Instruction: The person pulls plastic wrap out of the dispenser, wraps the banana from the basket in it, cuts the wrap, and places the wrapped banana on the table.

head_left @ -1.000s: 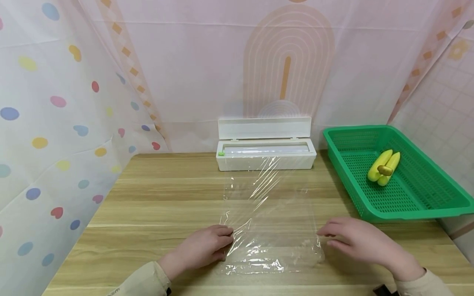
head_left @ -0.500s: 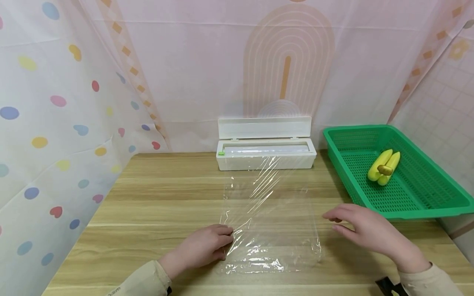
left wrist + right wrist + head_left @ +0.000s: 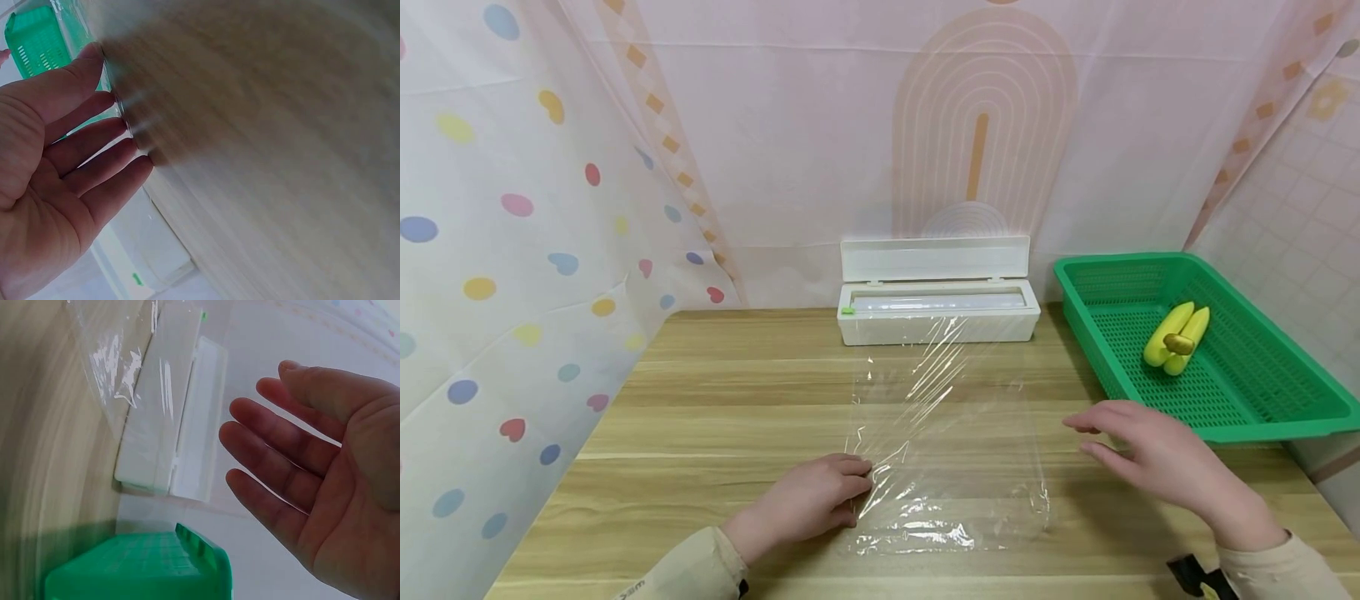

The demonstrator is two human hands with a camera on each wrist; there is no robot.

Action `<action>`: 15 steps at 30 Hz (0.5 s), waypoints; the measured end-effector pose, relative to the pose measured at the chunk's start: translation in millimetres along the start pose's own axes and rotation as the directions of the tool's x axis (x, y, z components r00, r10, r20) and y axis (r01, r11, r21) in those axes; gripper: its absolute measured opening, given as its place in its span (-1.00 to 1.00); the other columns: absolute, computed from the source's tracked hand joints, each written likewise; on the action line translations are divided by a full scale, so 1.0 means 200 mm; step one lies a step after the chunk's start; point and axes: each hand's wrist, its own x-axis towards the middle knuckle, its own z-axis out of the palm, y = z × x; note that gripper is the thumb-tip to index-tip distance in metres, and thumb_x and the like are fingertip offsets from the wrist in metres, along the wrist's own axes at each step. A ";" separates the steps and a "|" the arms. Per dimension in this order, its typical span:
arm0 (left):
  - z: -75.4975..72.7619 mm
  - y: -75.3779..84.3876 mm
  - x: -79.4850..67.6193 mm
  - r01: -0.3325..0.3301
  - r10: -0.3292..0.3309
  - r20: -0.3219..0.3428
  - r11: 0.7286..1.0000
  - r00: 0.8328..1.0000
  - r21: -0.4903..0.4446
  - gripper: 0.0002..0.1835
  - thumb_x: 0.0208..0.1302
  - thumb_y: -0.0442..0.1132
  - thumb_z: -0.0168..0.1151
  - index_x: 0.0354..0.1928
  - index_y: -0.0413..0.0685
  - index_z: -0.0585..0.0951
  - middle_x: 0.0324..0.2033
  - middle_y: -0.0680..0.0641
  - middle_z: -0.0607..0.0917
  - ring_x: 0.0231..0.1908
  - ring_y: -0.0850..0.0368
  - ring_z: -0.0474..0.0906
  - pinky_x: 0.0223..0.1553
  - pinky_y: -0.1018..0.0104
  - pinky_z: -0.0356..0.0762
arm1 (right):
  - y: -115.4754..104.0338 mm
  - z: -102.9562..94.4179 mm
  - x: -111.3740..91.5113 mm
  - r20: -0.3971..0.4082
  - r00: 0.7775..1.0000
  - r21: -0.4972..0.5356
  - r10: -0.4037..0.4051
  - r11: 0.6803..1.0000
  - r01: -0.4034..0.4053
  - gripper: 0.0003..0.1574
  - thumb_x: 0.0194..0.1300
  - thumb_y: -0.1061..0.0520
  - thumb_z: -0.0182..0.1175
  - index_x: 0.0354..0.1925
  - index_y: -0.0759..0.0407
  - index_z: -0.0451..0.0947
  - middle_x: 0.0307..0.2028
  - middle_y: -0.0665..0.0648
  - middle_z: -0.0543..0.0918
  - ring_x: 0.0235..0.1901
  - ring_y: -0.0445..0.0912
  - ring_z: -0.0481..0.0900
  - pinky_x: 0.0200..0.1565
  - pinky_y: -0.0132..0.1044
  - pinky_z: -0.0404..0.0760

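A sheet of clear plastic wrap [image 3: 955,450] stretches over the table from a white wrap dispenser [image 3: 938,329], whose lid [image 3: 936,258] stands raised. My left hand [image 3: 808,500] rests at the sheet's near left edge. In the left wrist view its fingers [image 3: 103,147] are fairly straight, with the tips down on the film's edge and table. My right hand [image 3: 1157,458] hovers to the right of the sheet, holding nothing. Its fingers [image 3: 275,456] are spread and relaxed in the right wrist view.
At the right stands a green plastic basket [image 3: 1097,367] holding yellow bananas [image 3: 1170,337]; my right hand overlaps its near corner in the head view. A small green slider [image 3: 847,311] sits on the dispenser's left end. Patterned cloth [image 3: 790,150] hangs behind the wooden table [image 3: 700,400].
My right hand has moved away from the wrap's right edge, rightward and up toward the basket. The left hand stays put on the film's left edge.
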 end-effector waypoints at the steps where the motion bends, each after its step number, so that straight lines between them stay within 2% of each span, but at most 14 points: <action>1: 0.00 0.00 0.00 -0.001 0.001 -0.001 1.000 1.000 0.000 -0.55 0.01 -0.13 0.52 -0.03 -0.13 0.68 0.07 -0.14 0.65 0.11 -0.03 0.56 0.20 0.20 0.47 | 0.00 -0.01 0.00 -0.010 1.000 -0.005 0.002 1.000 -0.002 -0.54 0.04 0.26 0.47 -0.04 0.05 0.69 -0.16 -0.12 0.69 -0.20 -0.21 0.63 -0.24 -0.19 0.67; 8: -0.01 0.00 0.00 -0.003 0.003 -0.001 1.000 1.000 0.011 -0.55 0.01 -0.12 0.52 -0.04 -0.12 0.68 0.07 -0.12 0.64 0.11 -0.02 0.56 0.19 0.20 0.49 | 0.02 -0.06 0.00 -0.063 0.996 -0.050 0.056 0.997 -0.059 -0.50 0.01 0.29 0.48 -0.02 0.06 0.68 -0.18 -0.09 0.69 -0.22 -0.18 0.64 -0.28 -0.14 0.67; 15: -0.01 0.01 0.00 -0.013 0.013 -0.009 1.000 1.000 0.020 -0.55 0.01 -0.11 0.52 -0.03 -0.10 0.68 0.09 -0.13 0.64 0.11 -0.03 0.56 0.17 0.18 0.51 | 0.06 -0.09 -0.01 -0.086 0.991 -0.045 0.103 0.993 -0.107 -0.47 0.00 0.29 0.49 -0.01 0.00 0.67 -0.14 -0.09 0.69 -0.21 -0.19 0.63 -0.27 -0.22 0.63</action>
